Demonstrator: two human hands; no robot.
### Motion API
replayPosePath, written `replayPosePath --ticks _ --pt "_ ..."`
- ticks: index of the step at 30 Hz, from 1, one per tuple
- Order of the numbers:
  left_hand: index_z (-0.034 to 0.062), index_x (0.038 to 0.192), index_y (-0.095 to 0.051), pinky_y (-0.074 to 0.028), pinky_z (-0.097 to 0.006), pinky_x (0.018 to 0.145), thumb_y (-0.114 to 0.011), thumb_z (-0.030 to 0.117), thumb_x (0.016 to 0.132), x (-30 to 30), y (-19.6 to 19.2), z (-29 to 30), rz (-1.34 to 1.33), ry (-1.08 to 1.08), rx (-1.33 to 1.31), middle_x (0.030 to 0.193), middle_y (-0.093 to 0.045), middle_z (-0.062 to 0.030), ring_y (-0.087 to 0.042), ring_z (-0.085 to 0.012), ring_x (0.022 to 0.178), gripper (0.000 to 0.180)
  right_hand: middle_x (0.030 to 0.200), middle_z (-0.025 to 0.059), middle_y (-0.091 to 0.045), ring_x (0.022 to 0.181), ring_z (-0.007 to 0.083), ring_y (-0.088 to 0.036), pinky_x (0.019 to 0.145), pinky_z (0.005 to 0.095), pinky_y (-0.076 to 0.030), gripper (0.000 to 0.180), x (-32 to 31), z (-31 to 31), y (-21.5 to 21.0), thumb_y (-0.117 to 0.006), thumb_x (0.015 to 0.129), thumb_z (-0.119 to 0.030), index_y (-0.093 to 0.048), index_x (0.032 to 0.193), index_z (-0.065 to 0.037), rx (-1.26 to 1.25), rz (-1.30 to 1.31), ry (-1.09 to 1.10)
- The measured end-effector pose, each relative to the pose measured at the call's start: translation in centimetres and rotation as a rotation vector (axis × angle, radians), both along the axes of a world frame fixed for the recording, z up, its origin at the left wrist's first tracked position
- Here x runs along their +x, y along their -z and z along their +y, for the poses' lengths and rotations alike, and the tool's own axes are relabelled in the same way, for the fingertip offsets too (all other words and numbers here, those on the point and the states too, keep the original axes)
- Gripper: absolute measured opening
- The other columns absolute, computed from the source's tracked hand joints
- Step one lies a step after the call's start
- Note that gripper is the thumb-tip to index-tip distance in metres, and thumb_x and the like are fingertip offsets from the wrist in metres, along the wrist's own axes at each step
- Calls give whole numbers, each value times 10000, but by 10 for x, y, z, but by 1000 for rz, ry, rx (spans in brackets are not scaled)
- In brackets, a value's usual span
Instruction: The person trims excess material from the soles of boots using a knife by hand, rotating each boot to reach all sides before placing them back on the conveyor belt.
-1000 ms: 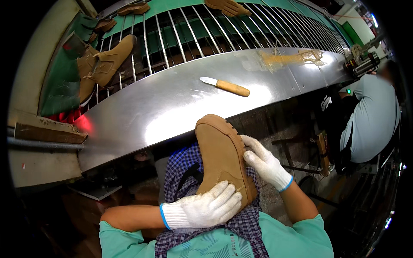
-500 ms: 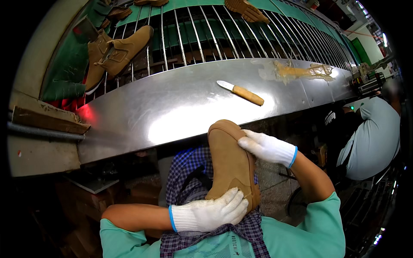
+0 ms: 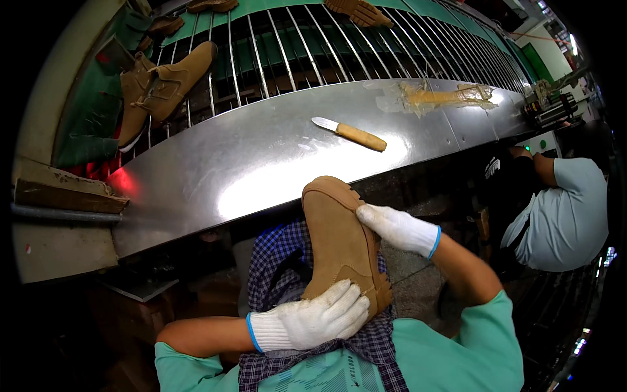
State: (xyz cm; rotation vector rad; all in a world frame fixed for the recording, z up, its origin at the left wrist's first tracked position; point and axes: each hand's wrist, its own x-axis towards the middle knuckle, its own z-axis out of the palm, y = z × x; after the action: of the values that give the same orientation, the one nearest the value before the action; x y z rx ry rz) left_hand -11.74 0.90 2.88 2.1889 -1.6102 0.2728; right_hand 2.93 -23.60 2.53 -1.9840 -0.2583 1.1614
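Observation:
A tan suede boot (image 3: 336, 232) lies across my lap, its toe pointing away toward the metal ledge and its lugged sole turned to the right. Wrapped over the heel end is my left hand (image 3: 317, 321), in a white knit glove with a blue cuff. My right hand (image 3: 396, 227), gloved the same way, grips the sole edge near the toe, thumb on the rim. Some of its fingers are hidden behind the sole. On the ledge beyond the boot rests a short knife (image 3: 353, 135) with a wooden handle, its blade pointing left; neither hand touches it.
The shiny metal ledge (image 3: 274, 140) borders a roller conveyor (image 3: 287, 49). A pair of tan boots (image 3: 163, 88) lies at the conveyor's left end, and a lugged sole (image 3: 359, 12) lies farther back. Brown tape (image 3: 444, 98) sticks to the ledge. Another person (image 3: 555, 209) sits at the right.
The whole view has shifted slightly, with the ledge, knife and boots now a little farther left and up. Both hands keep hold of the boot, which is tilted slightly differently.

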Motion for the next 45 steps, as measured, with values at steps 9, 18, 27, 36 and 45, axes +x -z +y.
replayPosePath --ticks 9,18,27,36,45 --pt "63 1281 -715 -554 -456 1091 -644 236 941 8 -19 5 -6 49 63 1300 -701 -134 -683 -326 1204 388 1033 374 -720 934 544 -722 815 583 -587 607 -71 5 1 -415 1150 -438 -359 1557 9 -125 -421 179" --pt "87 1163 -783 -569 -441 1080 -718 256 904 2 -17 3 -10 -28 -52 1240 -733 -100 -701 -296 1163 316 1525 318 -572 1410 436 -586 1195 474 -459 765 -61 -28 -32 -573 1077 -475 -342 1661 -38 -65 -105 61" --pt "74 1184 -784 -592 -439 1054 -718 259 893 0 -8 5 -15 -71 -126 1243 -739 -111 -710 -298 1155 350 1562 303 -535 1476 385 -521 1228 463 -431 879 -55 0 -3 -711 972 -379 -326 1670 -10 268 -174 283" --pt "92 1206 -778 -591 -453 1054 -685 279 921 0 -20 8 8 -41 -42 1266 -734 -106 -715 -294 1147 353 1565 298 -550 1456 398 -547 1214 458 -436 918 -54 -13 -17 -681 988 -551 -364 1660 -12 123 -140 187" --pt "126 1204 -786 -590 -448 1059 -713 309 926 -9 -8 5 10 -63 -42 1288 -735 -91 -721 -283 1160 341 1581 286 -534 1487 381 -512 1232 461 -419 855 -102 -27 -7 -728 994 -397 -364 1641 27 196 -53 145"
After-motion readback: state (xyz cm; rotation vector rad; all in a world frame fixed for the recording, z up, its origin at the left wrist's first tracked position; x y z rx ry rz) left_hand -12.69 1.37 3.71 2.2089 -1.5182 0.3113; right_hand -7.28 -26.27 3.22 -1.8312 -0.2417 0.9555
